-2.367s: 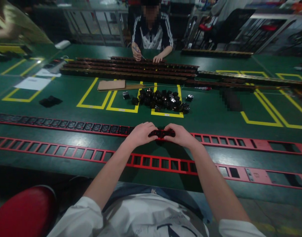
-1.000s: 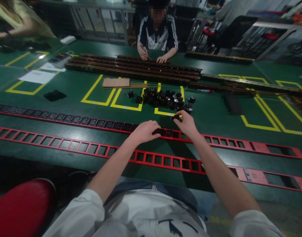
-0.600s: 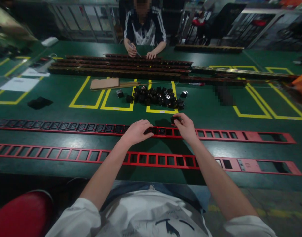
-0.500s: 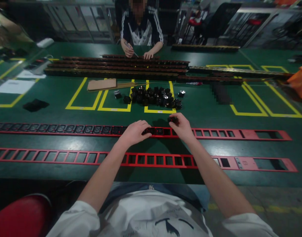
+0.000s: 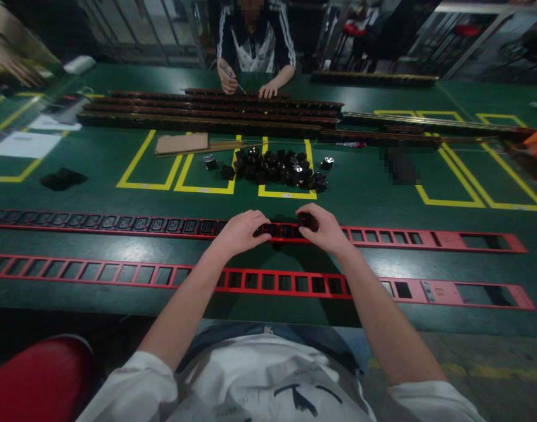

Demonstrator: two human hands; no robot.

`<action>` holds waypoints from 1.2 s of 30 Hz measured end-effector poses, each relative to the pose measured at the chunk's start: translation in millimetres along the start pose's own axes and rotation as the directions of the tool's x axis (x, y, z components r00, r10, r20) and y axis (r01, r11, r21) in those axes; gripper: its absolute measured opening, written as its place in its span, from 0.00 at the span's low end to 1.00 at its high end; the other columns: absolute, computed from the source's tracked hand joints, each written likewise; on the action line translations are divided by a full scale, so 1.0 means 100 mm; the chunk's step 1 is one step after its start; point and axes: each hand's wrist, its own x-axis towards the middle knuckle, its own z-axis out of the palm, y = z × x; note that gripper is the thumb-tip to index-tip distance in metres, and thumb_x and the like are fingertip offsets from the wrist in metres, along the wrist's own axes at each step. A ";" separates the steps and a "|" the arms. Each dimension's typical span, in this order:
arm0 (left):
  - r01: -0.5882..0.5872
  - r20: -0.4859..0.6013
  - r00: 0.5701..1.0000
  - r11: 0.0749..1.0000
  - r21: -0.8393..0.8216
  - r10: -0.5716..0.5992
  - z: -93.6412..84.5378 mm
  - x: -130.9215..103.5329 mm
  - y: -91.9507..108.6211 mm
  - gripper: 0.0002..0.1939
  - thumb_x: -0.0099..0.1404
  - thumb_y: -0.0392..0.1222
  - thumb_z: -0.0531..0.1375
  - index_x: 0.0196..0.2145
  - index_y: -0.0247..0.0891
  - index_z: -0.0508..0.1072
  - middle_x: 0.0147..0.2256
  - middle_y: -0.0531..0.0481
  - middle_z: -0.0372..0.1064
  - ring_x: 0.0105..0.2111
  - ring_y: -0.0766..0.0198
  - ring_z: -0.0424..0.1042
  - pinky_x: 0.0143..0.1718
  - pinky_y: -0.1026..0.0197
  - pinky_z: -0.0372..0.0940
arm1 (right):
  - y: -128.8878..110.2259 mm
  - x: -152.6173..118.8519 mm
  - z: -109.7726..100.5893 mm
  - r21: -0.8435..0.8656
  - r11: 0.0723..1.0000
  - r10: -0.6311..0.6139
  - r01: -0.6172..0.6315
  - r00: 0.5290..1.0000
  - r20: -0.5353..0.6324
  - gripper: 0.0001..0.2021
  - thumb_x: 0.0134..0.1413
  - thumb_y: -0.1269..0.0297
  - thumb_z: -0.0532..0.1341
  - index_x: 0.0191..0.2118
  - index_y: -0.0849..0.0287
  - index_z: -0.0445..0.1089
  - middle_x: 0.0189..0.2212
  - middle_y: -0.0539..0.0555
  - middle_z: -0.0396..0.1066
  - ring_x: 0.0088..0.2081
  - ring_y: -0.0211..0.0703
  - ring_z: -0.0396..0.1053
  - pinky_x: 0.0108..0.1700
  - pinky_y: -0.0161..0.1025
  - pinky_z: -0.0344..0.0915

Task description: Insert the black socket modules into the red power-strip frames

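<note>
A long red frame [image 5: 453,239] lies across the green table, with black socket modules [image 5: 157,225] in its openings from the left up to between my hands. My right hand [image 5: 323,227] pinches a black module [image 5: 306,221] at the frame, over an opening just right of the filled ones. My left hand [image 5: 244,232] rests on the frame with thumb and fingers around a black module, mostly hidden by the fingers. A second red frame [image 5: 246,281] with open slots lies nearer to me, under my forearms.
Beyond the frames sits a pile of black modules [image 5: 272,167]. Behind it are cardboard [image 5: 182,142] and long dark strips [image 5: 207,114]. Across the table, a person's hands [image 5: 268,89] work with a thin tool. Another person's hand [image 5: 20,64] is at the far left.
My right hand has brought its black module down and slightly left onto the far red frame. My left hand stays at nearly the same spot. The view has shifted slightly.
</note>
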 end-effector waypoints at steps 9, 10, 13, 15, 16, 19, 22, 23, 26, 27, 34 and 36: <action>0.003 0.000 1.000 1.000 -0.008 -0.003 0.01 -0.01 -0.02 0.14 0.70 0.46 0.61 0.49 0.38 0.74 0.48 0.46 0.73 0.49 0.54 0.72 0.50 0.52 0.69 | -0.04 0.01 -0.03 -0.044 0.997 -0.048 0.056 0.986 0.159 0.16 0.52 0.65 0.61 0.48 0.57 0.71 0.42 0.56 0.73 0.41 0.49 0.71 0.45 0.46 0.67; 0.003 0.000 1.000 1.000 -0.010 -0.003 0.01 -0.01 -0.02 0.14 0.70 0.46 0.61 0.49 0.39 0.74 0.48 0.46 0.73 0.49 0.54 0.72 0.50 0.52 0.69 | -0.04 0.01 -0.03 -0.044 0.997 -0.056 0.064 0.985 0.164 0.16 0.52 0.65 0.61 0.48 0.57 0.71 0.42 0.56 0.73 0.42 0.49 0.71 0.46 0.46 0.67; 0.003 0.000 1.000 1.000 -0.021 -0.003 0.00 -0.01 -0.02 0.13 0.70 0.46 0.61 0.49 0.39 0.73 0.48 0.46 0.73 0.49 0.55 0.72 0.51 0.52 0.69 | -0.05 0.01 -0.04 -0.036 0.995 -0.090 0.098 0.981 0.174 0.16 0.52 0.66 0.61 0.48 0.57 0.72 0.43 0.56 0.72 0.43 0.50 0.71 0.47 0.47 0.67; 0.004 0.000 1.000 1.000 -0.024 -0.004 0.00 -0.01 -0.01 0.13 0.69 0.46 0.62 0.49 0.38 0.73 0.48 0.46 0.73 0.49 0.55 0.72 0.51 0.52 0.69 | -0.05 0.01 -0.04 -0.029 0.993 -0.106 0.113 0.978 0.180 0.16 0.51 0.66 0.61 0.48 0.57 0.72 0.43 0.57 0.72 0.44 0.51 0.71 0.48 0.48 0.67; 0.004 0.000 1.000 1.000 -0.024 -0.005 0.00 -0.01 -0.01 0.13 0.69 0.45 0.62 0.49 0.38 0.73 0.48 0.46 0.74 0.49 0.54 0.72 0.51 0.52 0.69 | -0.05 0.01 -0.04 -0.027 0.993 -0.108 0.115 0.977 0.184 0.16 0.51 0.66 0.61 0.48 0.56 0.72 0.44 0.57 0.71 0.44 0.51 0.71 0.49 0.49 0.67; 0.004 -0.001 1.000 1.000 -0.024 -0.004 0.00 -0.01 -0.01 0.13 0.69 0.45 0.62 0.49 0.38 0.73 0.48 0.46 0.74 0.49 0.54 0.72 0.51 0.52 0.69 | -0.03 0.02 -0.04 -0.036 0.993 -0.105 0.113 0.977 0.184 0.17 0.50 0.66 0.62 0.48 0.56 0.72 0.44 0.58 0.70 0.45 0.52 0.70 0.49 0.49 0.67; 0.006 0.000 1.000 1.000 -0.022 -0.006 0.00 -0.01 -0.02 0.13 0.69 0.45 0.62 0.49 0.38 0.73 0.48 0.46 0.73 0.49 0.54 0.72 0.51 0.52 0.68 | -0.01 0.02 -0.03 -0.062 0.992 -0.099 0.113 0.976 0.194 0.16 0.50 0.65 0.63 0.48 0.56 0.72 0.43 0.57 0.71 0.44 0.52 0.70 0.49 0.49 0.67; 0.007 0.001 1.000 1.000 -0.022 -0.007 0.00 -0.01 -0.02 0.13 0.69 0.45 0.62 0.49 0.38 0.73 0.48 0.46 0.74 0.49 0.54 0.72 0.51 0.52 0.68 | 0.00 0.02 -0.03 -0.071 0.991 -0.098 0.114 0.975 0.201 0.16 0.51 0.64 0.63 0.48 0.57 0.72 0.43 0.57 0.71 0.44 0.52 0.70 0.48 0.49 0.66; 0.008 0.004 1.000 1.000 -0.027 -0.008 0.00 -0.01 -0.02 0.13 0.69 0.45 0.62 0.49 0.39 0.74 0.48 0.46 0.74 0.49 0.54 0.72 0.51 0.52 0.68 | 0.02 0.01 -0.03 -0.101 0.987 -0.100 0.123 0.972 0.213 0.17 0.51 0.63 0.64 0.48 0.57 0.72 0.43 0.57 0.71 0.45 0.52 0.70 0.48 0.50 0.64; 0.009 0.003 1.000 1.000 -0.027 -0.009 0.00 -0.01 -0.01 0.13 0.69 0.45 0.62 0.49 0.39 0.74 0.48 0.46 0.74 0.49 0.54 0.72 0.51 0.52 0.68 | 0.02 0.01 -0.03 -0.114 0.986 -0.097 0.124 0.972 0.216 0.17 0.51 0.63 0.64 0.48 0.57 0.72 0.44 0.57 0.71 0.45 0.53 0.70 0.49 0.50 0.64; 0.004 -0.008 1.000 1.000 -0.026 -0.005 0.00 -0.01 -0.01 0.13 0.69 0.45 0.62 0.49 0.38 0.73 0.48 0.46 0.74 0.49 0.54 0.72 0.51 0.52 0.68 | -0.02 -0.01 -0.04 -0.197 0.973 -0.064 0.117 0.965 0.255 0.18 0.52 0.63 0.64 0.50 0.56 0.71 0.46 0.57 0.71 0.49 0.55 0.69 0.48 0.50 0.57; 0.003 -0.006 1.000 1.000 -0.024 -0.003 0.00 -0.01 -0.01 0.13 0.69 0.45 0.62 0.49 0.38 0.74 0.48 0.46 0.74 0.49 0.54 0.72 0.51 0.52 0.68 | -0.02 -0.01 -0.05 -0.209 0.970 -0.065 0.120 0.965 0.255 0.18 0.53 0.61 0.64 0.50 0.56 0.71 0.46 0.57 0.71 0.49 0.56 0.68 0.48 0.50 0.56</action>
